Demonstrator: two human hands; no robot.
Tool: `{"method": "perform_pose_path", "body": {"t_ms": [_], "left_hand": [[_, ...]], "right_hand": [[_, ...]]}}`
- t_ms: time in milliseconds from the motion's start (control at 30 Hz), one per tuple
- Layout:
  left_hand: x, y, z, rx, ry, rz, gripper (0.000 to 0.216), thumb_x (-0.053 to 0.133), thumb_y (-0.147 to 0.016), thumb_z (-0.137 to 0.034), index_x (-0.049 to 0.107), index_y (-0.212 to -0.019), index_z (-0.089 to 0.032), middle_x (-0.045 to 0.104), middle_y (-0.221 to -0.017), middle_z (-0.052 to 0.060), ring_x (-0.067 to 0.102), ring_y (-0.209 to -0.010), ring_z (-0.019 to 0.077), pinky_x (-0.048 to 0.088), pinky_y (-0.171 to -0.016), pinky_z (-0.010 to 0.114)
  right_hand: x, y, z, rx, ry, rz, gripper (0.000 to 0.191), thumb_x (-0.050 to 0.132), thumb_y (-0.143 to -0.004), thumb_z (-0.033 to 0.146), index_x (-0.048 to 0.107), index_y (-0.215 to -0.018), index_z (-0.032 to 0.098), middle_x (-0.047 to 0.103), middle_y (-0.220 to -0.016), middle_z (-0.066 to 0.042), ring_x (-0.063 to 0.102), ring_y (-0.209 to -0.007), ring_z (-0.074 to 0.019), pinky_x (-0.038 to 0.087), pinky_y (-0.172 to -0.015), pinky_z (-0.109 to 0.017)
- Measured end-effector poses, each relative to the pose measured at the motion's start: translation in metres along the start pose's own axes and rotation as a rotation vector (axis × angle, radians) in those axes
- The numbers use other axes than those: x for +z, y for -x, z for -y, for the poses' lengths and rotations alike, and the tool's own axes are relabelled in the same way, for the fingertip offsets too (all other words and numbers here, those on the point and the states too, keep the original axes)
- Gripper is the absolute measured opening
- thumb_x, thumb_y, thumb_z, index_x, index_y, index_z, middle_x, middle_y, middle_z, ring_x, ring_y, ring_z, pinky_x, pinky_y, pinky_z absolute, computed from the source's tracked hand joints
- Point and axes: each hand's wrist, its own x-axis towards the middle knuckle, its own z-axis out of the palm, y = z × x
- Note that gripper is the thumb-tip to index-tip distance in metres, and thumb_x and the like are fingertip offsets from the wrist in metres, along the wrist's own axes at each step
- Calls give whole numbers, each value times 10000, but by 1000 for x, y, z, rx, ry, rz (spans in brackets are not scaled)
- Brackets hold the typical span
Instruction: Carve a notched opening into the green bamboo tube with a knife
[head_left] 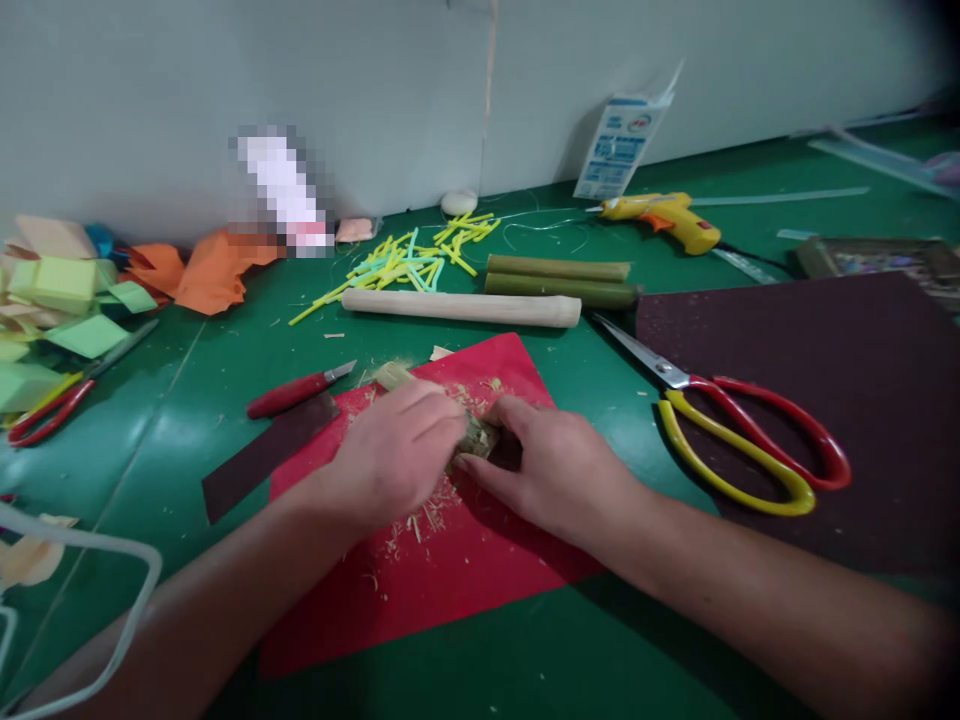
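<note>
My left hand point(397, 445) is closed, its curled fingers pressed against a small greenish-brown piece point(476, 440) that looks like bamboo. From the right, my right hand point(559, 460) grips the same piece between thumb and fingers. A pale bamboo end point(393, 376) shows just beyond my left hand; whether it belongs to the held piece is hidden. Beneath both hands lies a red sheet point(465, 580) strewn with thin shavings point(416, 520). A red-handled knife point(300, 390) rests left of the sheet, beside a dark brown strip point(262, 455).
Behind the sheet lie a peeled bamboo stick point(461, 308), green bamboo pieces point(562, 290) and cut yellow straws point(397, 262). Large scissors point(720, 430) rest on a dark sheet point(840, 400) at right. A yellow glue gun point(664, 218) is farther back; folded papers point(67, 285) crowd the left.
</note>
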Motion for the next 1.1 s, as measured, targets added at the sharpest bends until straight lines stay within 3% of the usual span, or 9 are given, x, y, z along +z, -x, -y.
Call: {"method": "perform_pose_path", "body": {"t_ms": [200,333,467,600,767,867,1033,1100], "left_hand": [[2,2,3,-77,-20,-43,156,450,-868,-144,605,-871,-141,647,-895,72,554,-884,191,452,-810,371],[2,0,-2,-23,47,22,175,432,-871,-142,604,-838,-142,645,-891,70,557,-867,181,456,-797,354],[1,-2,-3,-115,-12,-55,172,439,-874,-159,602,-820,-151,648,-840,62,559,-832,187,452,-769,366],[3,-1,-4,-57,49,25,175,439,-869,-155,605,-814,-144,640,-879,70,551,-852,188,451,-775,358],[2,1,0,-118,-31,-55,165,440,-864,-139,603,-836,-148,643,-871,68,554,-859,197,443,-780,379],[1,2,4,-76,7,-2,171,442,-865,-149,608,-827,-138,646,-876,74,552,-855,195,445,-775,366],[-2,2,11,-191,-91,-64,200,431,-873,-176,623,-824,-155,652,-838,62,556,-821,194,434,-761,384],[-2,2,9,-148,-62,-27,205,429,-870,-176,625,-815,-152,651,-846,68,558,-834,196,438,-762,380]], "right_hand": [[0,0,0,-1,5,-6,268,541,-751,474,463,-740,218,546,-598,18,441,-509,-120,231,-465,-242],[1,0,0,-11,-1,-6,245,540,-755,449,469,-746,215,564,-613,12,462,-519,-122,236,-468,-240],[0,0,-1,-18,15,-16,253,542,-753,460,467,-736,219,545,-578,20,438,-491,-119,230,-457,-240],[1,0,0,-23,-3,-8,228,540,-760,437,483,-759,216,568,-610,13,470,-517,-124,240,-463,-241],[2,1,-1,-30,20,-28,267,546,-754,474,477,-736,217,543,-576,20,439,-493,-120,232,-455,-242],[2,0,-1,-21,18,-21,272,545,-755,480,479,-748,216,556,-593,17,446,-504,-123,237,-457,-242],[1,0,0,-13,13,-17,273,543,-756,487,496,-757,218,567,-609,14,459,-514,-127,245,-464,-244],[1,0,1,-16,20,-20,267,546,-754,477,488,-752,217,563,-602,15,455,-507,-125,240,-461,-244]]}}
